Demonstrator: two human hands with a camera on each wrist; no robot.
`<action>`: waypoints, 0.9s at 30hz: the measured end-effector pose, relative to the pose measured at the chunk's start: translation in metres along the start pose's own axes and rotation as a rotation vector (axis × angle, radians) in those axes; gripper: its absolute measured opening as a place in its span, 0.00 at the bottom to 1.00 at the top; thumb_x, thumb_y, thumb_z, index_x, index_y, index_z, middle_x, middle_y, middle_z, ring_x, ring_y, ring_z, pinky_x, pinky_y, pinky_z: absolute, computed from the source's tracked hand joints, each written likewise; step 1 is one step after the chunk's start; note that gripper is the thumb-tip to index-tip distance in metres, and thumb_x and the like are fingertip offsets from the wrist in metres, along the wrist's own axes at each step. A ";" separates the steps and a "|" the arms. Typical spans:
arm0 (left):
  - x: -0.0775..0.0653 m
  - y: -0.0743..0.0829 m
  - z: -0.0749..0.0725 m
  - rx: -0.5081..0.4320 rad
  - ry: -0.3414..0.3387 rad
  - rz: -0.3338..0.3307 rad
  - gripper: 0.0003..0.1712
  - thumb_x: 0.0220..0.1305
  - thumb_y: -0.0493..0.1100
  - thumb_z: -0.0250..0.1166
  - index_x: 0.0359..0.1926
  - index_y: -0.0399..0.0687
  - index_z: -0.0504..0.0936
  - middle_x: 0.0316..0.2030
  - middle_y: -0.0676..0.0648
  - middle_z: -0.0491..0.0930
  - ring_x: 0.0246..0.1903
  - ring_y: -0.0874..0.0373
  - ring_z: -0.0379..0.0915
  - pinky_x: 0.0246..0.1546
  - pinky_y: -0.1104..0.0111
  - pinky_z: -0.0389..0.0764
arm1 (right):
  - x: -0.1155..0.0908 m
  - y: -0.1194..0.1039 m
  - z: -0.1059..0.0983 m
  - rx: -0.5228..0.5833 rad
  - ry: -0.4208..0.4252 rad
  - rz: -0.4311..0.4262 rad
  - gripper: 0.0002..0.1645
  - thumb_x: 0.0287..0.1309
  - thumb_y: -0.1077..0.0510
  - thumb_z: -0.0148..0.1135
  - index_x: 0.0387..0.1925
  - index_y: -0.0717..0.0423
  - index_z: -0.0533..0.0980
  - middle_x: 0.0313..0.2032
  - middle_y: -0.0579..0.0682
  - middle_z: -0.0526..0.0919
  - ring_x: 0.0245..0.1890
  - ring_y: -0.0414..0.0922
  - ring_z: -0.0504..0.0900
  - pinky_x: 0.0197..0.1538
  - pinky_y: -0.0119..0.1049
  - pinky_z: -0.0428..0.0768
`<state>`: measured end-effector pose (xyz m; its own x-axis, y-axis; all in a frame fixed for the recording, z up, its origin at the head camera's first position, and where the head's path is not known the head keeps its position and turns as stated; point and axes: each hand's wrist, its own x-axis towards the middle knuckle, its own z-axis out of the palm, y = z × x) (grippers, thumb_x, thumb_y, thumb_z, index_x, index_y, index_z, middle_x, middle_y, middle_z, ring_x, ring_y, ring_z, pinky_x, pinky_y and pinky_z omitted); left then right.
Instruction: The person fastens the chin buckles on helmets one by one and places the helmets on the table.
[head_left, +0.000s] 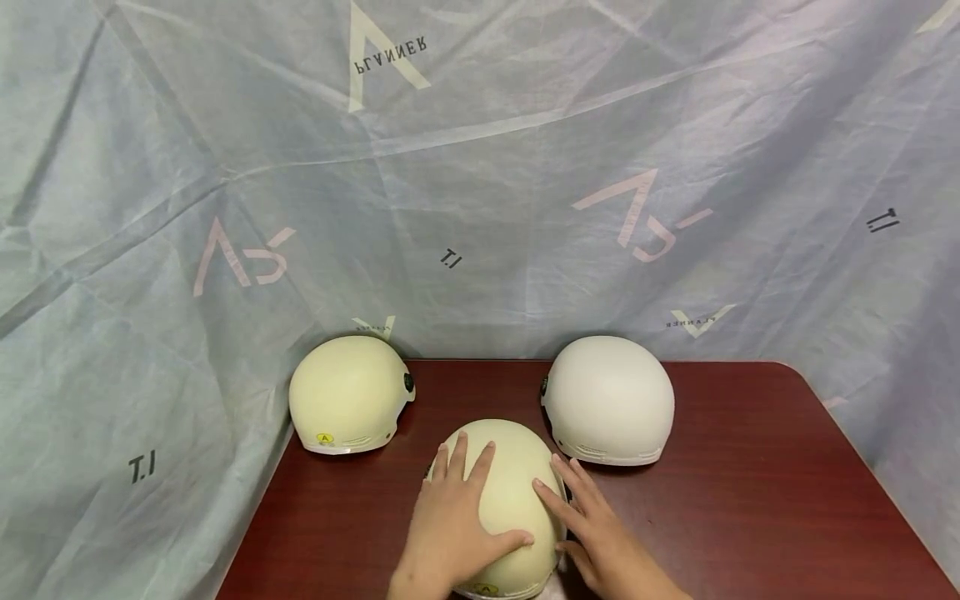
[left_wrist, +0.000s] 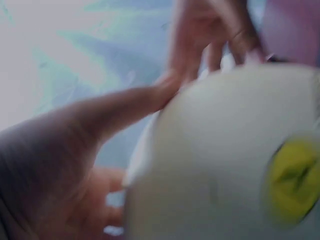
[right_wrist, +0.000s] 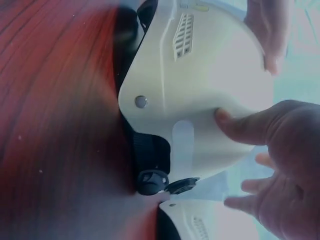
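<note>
A cream helmet stands at the table's near side, between both hands. Across its top and left side lies my left hand, fingers spread and thumb reaching over the shell. My right hand is at the helmet's right side, its fingers extended. In the right wrist view the right thumb touches the shell. The same view shows a side rivet, a slotted vent and a black strap with a dial at the helmet's edge. A yellow round sticker on the shell shows blurred in the left wrist view.
Another cream helmet sits at the back left of the dark red table. A white helmet stands at the back right, close behind the right hand. Grey printed cloth hangs behind the table and along its sides.
</note>
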<state>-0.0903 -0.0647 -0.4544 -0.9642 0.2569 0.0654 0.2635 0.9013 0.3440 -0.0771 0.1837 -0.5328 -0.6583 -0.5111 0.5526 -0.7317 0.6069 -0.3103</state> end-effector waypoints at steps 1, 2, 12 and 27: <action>-0.001 -0.005 -0.005 -0.037 -0.030 0.022 0.67 0.42 0.82 0.75 0.80 0.59 0.66 0.81 0.35 0.60 0.78 0.30 0.58 0.58 0.33 0.79 | 0.001 -0.001 0.000 -0.036 0.010 -0.006 0.61 0.36 0.69 0.81 0.77 0.52 0.68 0.76 0.70 0.64 0.87 0.47 0.40 0.84 0.27 0.39; -0.002 -0.009 -0.008 -0.074 -0.058 0.042 0.67 0.42 0.79 0.78 0.81 0.60 0.65 0.81 0.36 0.59 0.80 0.31 0.56 0.57 0.35 0.80 | 0.002 -0.001 0.000 -0.070 0.023 -0.009 0.61 0.35 0.70 0.79 0.77 0.50 0.69 0.76 0.70 0.64 0.87 0.50 0.41 0.84 0.29 0.36; -0.015 -0.021 0.001 -0.166 -0.028 0.066 0.71 0.41 0.67 0.85 0.83 0.62 0.59 0.84 0.38 0.53 0.82 0.31 0.51 0.54 0.43 0.85 | 0.014 -0.012 0.002 -0.178 0.037 -0.013 0.60 0.36 0.64 0.75 0.78 0.44 0.68 0.80 0.65 0.61 0.84 0.62 0.52 0.84 0.38 0.28; -0.016 -0.035 0.020 -0.180 0.048 0.069 0.76 0.37 0.69 0.86 0.85 0.65 0.54 0.85 0.41 0.50 0.82 0.31 0.48 0.40 0.45 0.88 | 0.033 -0.026 0.014 -0.138 -0.110 0.014 0.83 0.20 0.48 0.92 0.83 0.39 0.58 0.84 0.54 0.57 0.80 0.70 0.58 0.85 0.33 0.29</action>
<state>-0.0831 -0.0934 -0.4862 -0.9454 0.2954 0.1381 0.3240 0.8039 0.4987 -0.0825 0.1429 -0.5169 -0.6892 -0.5612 0.4583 -0.6961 0.6884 -0.2038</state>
